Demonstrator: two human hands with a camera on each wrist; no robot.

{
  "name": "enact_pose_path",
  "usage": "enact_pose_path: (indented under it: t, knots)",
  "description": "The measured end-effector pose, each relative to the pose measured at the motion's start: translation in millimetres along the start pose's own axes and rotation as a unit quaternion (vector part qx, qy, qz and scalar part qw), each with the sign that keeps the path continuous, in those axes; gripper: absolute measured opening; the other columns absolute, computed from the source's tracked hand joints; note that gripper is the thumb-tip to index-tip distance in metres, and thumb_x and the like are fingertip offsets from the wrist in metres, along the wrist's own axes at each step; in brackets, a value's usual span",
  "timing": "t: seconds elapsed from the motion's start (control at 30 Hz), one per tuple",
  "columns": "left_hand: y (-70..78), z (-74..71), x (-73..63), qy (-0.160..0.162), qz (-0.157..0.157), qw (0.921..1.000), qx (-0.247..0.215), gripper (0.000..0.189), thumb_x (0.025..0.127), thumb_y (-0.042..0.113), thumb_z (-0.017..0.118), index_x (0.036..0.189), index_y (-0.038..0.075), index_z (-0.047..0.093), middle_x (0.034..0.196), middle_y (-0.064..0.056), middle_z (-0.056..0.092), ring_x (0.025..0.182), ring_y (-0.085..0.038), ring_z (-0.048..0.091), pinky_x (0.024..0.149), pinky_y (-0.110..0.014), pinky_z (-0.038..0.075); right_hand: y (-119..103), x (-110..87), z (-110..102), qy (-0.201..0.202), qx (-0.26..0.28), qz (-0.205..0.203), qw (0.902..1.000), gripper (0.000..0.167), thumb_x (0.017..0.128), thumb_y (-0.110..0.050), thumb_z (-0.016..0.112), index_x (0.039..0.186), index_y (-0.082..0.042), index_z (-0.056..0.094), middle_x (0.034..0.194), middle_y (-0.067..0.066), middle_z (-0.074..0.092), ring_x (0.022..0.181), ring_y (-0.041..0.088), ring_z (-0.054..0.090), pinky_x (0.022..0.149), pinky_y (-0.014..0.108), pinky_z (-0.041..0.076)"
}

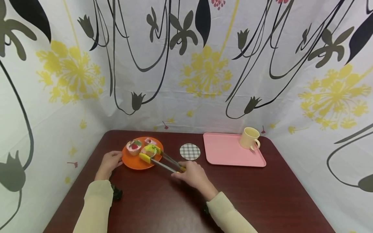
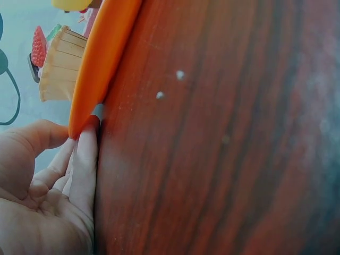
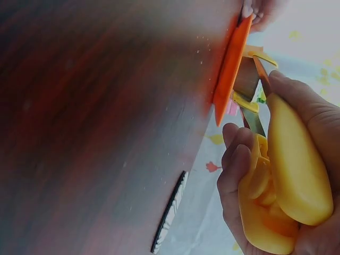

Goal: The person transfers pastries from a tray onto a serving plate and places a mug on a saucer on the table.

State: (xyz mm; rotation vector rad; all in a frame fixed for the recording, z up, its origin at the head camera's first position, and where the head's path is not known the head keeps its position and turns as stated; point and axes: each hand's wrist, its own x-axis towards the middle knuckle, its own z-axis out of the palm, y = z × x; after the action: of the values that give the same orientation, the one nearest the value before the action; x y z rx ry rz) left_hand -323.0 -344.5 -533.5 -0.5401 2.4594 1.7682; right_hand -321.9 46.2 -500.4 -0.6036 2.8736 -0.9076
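Note:
My left hand (image 1: 109, 164) pinches the near-left rim of the orange plate (image 1: 135, 164), thumb above and fingers beneath it, as the left wrist view shows. The right hand (image 1: 192, 174) grips metal tongs (image 1: 163, 166) with yellow handles and yellow tips. Between those tips, over the right part of the plate, sits a toy dessert (image 1: 149, 150) with a yellow-green top; in the right wrist view a tip lies at each side of it. A cupcake (image 1: 134, 147) with a red berry stands on the plate's left side. Behind them is a small pink-and-white cake piece (image 1: 150, 141).
Right of the plate lies a round checked coaster (image 1: 190, 151). Further right, a pink tray (image 1: 221, 153) carries a pale yellow mug (image 1: 248, 138) at its back right corner. A flower-printed cloth (image 1: 175, 113) hangs behind and beside the dark wooden table (image 1: 163, 207).

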Motion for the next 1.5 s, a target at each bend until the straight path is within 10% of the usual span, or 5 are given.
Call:
enact_pose_path:
  t: [1.5]
  knots:
    - [-2.0,3.9,0.1,0.013,0.005,0.9998,0.01,0.058,0.116,0.035,0.045,0.157,-0.007,0.045,0.157,-0.03,0.05,0.138,-0.04,0.059,0.109,-0.035,0.058,-5.7,-1.2,2.9,-0.015,0.017,0.019,0.9996,0.069,0.084,-0.063,0.086,0.133,-0.015,0.076,0.081,-0.007,0.067,0.07,0.014,0.059,0.061,0.031,0.048]
